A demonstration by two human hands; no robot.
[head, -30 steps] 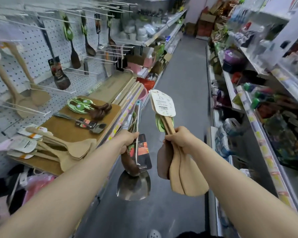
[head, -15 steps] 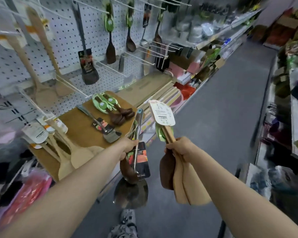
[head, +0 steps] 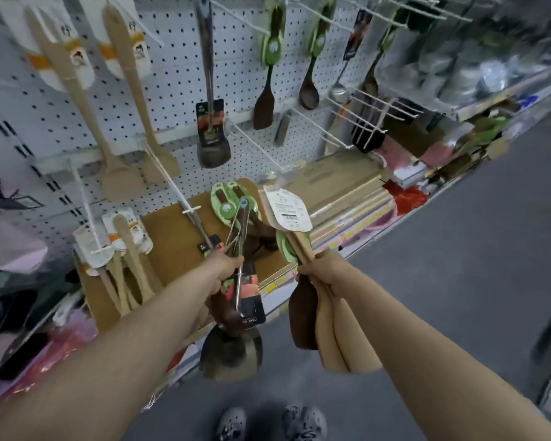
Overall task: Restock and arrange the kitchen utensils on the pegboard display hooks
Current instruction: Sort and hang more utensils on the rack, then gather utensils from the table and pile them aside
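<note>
My left hand (head: 225,265) grips a bunch of utensils: a metal spatula (head: 231,356) with a dark label and a dark wooden spoon hanging head-down. My right hand (head: 320,270) grips a bundle of pale wooden spatulas (head: 347,338) with a white tag on top, plus one dark wooden spatula. Both hands are held in front of the white pegboard (head: 175,71). On its hooks hang two pale wooden spatulas (head: 121,128), a metal spatula (head: 212,135) and dark wooden utensils with green cards (head: 268,81).
A brown board (head: 172,237) on the shelf below carries several loose wooden spatulas (head: 128,268) and green-carded utensils. Bare white hooks (head: 258,144) stick out of the pegboard towards me. Grey aisle floor (head: 458,249) lies to the right, my shoes below.
The view has swung left and closer to the pegboard. Both hands keep the same grip on their bundles and have stayed side by side.
</note>
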